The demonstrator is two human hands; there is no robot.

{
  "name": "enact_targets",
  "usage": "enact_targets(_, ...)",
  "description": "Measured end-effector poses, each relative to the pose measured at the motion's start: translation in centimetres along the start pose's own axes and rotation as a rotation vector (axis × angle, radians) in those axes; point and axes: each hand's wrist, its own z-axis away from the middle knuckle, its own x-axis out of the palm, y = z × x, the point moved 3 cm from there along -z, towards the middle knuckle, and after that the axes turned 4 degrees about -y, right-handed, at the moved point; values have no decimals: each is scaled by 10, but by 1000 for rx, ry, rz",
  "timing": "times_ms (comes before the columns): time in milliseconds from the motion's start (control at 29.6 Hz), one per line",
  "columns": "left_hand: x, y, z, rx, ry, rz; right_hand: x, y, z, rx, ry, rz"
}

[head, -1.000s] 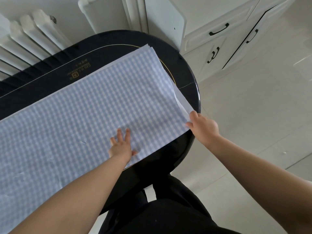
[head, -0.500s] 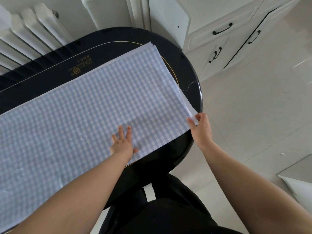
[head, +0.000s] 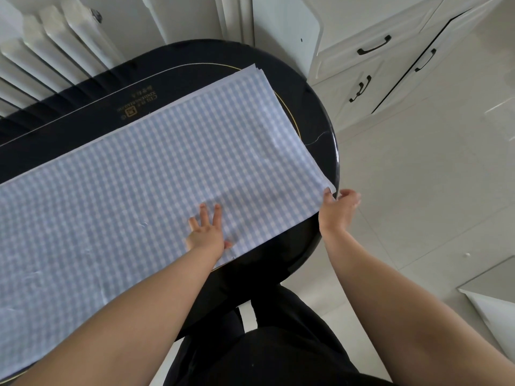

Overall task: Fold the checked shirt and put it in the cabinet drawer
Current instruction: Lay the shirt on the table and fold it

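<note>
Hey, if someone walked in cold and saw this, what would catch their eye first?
The blue checked shirt spread flat across the black oval table dominates the view. The left hand presses flat on its near edge, while the right hand pinches the corner at the table's right end. Behind stand a white radiator and a white cabinet with black handles.

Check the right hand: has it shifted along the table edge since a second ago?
Yes. The right hand slid toward the person along the table rim, following the shirt corner.
</note>
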Motion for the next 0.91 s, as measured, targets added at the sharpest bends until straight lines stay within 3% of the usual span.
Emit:
enact_targets(101, 0, -1, -1, 0, 1, -6, -2, 12, -2, 209, -5, -21)
enact_targets(169, 0, -1, 0, 4, 4, -4, -3, 18, 3, 235, -35, 4)
enact_targets(473, 2, -4, 2, 19, -3, 26, -16, 5, 12, 43, 7, 153)
enact_targets(642, 3, -5, 1, 27, 5, 17, -17, -10, 16, -124, -30, 71)
enact_targets(743, 3, -5, 0, 35, 1, 35, -12, -46, 22, -331, -186, -65)
enact_targets(912, 4, -7, 2, 63, 4, 56, -18, -115, 17, -575, -562, 229)
